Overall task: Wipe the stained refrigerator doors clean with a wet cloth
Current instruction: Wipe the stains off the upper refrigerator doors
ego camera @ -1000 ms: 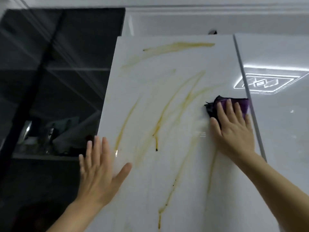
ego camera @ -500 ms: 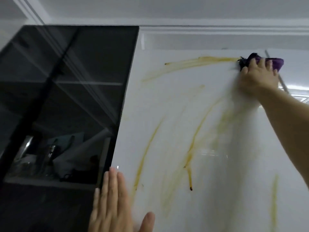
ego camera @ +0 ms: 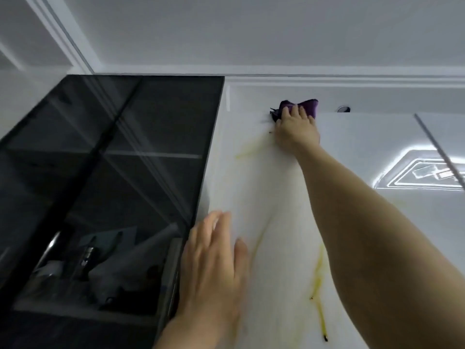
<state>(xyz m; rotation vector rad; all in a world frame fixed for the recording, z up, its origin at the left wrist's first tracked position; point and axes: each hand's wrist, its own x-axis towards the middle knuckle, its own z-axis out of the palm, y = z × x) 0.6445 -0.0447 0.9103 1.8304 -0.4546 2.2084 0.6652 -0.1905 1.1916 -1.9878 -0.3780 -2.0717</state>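
Overhead, white ceiling (ego camera: 251, 34), yellow-streaked refrigerator door (ego camera: 276, 197), dark glass cabinet (ego camera: 113, 172) alongside.

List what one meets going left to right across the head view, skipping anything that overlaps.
Dark glass cabinet → left hand → purple cloth → door seam.
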